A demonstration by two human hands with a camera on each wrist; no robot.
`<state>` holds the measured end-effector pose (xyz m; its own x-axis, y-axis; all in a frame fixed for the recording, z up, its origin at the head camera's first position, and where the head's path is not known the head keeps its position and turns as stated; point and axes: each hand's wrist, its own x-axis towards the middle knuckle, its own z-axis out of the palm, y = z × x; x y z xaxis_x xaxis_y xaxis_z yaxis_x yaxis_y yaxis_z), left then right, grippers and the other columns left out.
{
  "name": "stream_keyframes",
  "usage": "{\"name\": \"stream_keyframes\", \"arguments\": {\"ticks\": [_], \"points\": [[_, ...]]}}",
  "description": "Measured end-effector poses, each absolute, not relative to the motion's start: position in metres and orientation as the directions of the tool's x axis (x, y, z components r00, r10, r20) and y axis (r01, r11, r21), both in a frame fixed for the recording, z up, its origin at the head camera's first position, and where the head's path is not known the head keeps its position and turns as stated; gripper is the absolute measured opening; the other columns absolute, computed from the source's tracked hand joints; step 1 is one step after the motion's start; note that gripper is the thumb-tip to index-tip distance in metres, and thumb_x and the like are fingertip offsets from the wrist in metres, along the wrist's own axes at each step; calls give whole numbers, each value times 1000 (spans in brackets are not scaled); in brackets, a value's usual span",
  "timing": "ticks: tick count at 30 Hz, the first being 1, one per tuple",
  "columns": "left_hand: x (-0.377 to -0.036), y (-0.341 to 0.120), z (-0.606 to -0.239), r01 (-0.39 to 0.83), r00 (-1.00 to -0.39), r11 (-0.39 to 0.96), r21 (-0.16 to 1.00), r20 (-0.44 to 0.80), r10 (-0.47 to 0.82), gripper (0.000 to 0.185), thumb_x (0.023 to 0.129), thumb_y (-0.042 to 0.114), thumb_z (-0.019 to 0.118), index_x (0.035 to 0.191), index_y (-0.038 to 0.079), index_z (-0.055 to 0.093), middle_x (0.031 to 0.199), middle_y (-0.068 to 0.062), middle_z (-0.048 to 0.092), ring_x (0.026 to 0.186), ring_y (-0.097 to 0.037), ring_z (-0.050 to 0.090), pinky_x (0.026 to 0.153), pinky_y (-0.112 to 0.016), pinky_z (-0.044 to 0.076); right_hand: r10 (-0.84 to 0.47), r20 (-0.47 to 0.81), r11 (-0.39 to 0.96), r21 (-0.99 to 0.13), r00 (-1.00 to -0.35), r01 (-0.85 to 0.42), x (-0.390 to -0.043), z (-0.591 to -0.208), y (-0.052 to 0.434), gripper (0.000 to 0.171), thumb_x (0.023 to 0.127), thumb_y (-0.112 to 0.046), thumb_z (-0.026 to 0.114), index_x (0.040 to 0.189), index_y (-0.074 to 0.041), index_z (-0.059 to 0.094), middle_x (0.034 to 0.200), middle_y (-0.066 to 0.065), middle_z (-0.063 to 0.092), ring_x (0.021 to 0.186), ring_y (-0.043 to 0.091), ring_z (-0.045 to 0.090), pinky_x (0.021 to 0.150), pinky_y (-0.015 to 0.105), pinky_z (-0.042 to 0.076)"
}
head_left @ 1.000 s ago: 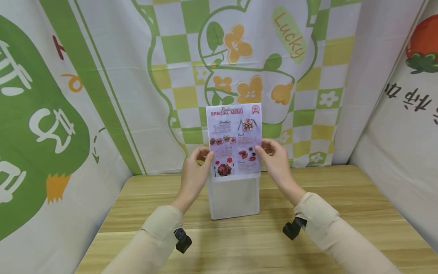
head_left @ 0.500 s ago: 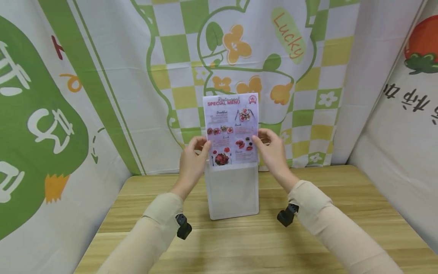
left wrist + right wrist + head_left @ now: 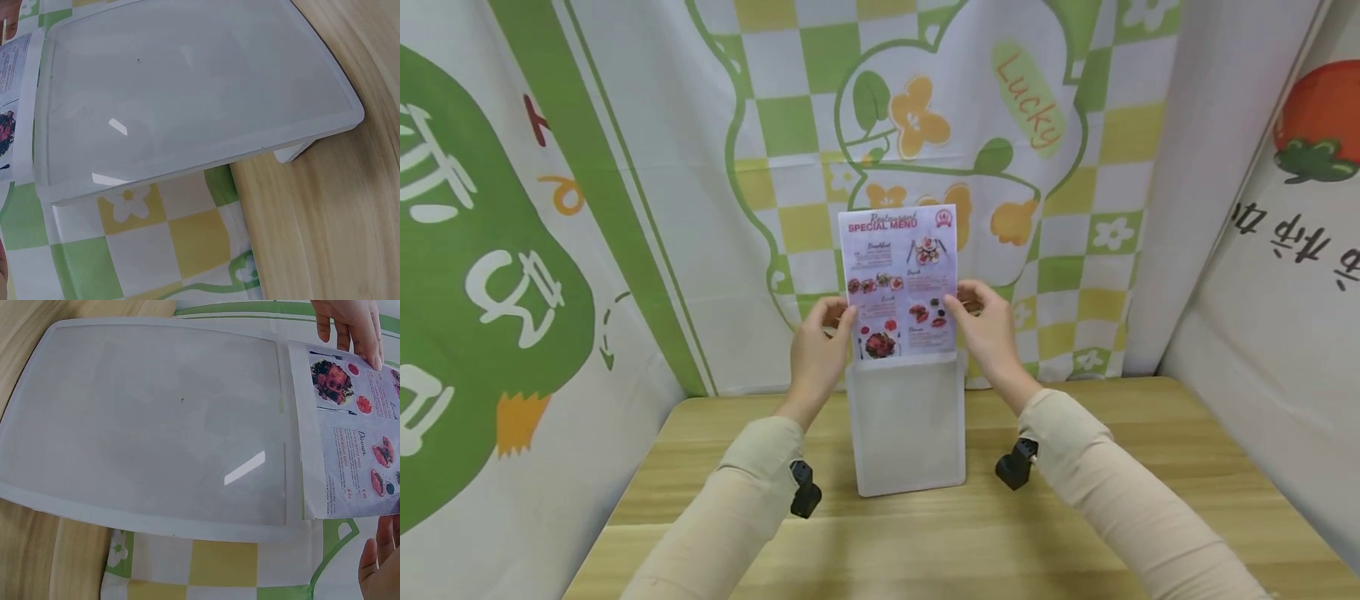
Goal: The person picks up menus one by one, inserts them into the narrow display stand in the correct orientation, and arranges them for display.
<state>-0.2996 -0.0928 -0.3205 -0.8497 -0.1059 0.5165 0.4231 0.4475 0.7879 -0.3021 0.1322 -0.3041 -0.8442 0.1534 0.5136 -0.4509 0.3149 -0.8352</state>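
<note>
While the left grip pinches one side edge of the menu sheet, held at the top of the white stand on the bench, the right grip pinches the other, presumably keeping it flat; the sheet sits higher against the stand than one second ago.

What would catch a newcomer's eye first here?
Likely the restaurant menu, pinched at its side edges by the left hand and right hand, above the white display stand on the wooden table. Behind it, the checkered "Lucky" cloth backdrop stands out, as does the tomato print at the head view's upper right.
</note>
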Motion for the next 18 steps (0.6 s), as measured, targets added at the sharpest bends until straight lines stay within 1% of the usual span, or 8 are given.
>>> {"name": "stream_keyframes", "arguments": {"ticks": [6,11,18], "points": [[-303,-92,-320,420,-842,453,786,524,-129,23,100,29,60,113,10,64,99,-4,68,89,-19,60,74,-33,47,169,525,315,-831,-834,-459,-307,-301,129,23,94,-9,68,112,5,66,101,19,67,89,25,58,81,30,47],[-304,-92,-320,406,-850,458,790,511,-128,24,100,30,59,114,11,63,100,-3,69,90,-19,59,73,-34,46,171,516,332,-832,-839,-444,-310,-300,127,22,94,-10,68,112,3,66,101,17,67,89,24,59,82,31,48],[-305,-94,-323,401,-852,458,793,507,-131,22,100,29,60,112,11,63,98,-3,68,89,-19,59,73,-33,46,162,524,342,-825,-836,-451,-313,-300,125,25,93,-8,69,114,5,65,104,20,68,90,27,60,82,31,49]]}}
